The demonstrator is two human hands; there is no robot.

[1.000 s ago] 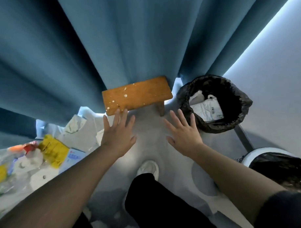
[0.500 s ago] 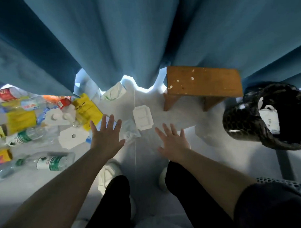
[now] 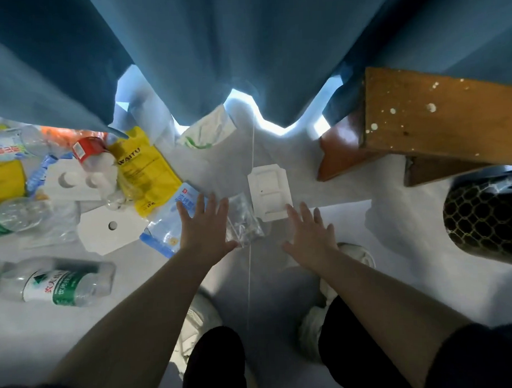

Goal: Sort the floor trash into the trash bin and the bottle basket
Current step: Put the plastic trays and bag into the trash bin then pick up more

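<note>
Both grips are spread wide and hold nothing: the left hand [image 3: 203,224] and right hand [image 3: 308,232] hover with straight fingers over the floor [image 3: 351,228]. A crumpled clear plastic bag [image 3: 245,223] lies between them. A white moulded tray [image 3: 269,190] sits at the right fingertips (contact unclear). A blue-and-white pouch [image 3: 170,226] lies partly under the left hand, a green-labelled water bottle [image 3: 63,283] farther left, and the trash bin [image 3: 488,220] far right.

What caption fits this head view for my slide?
Open left hand and right hand reach toward a clear bag and a white tray on the floor.
</note>
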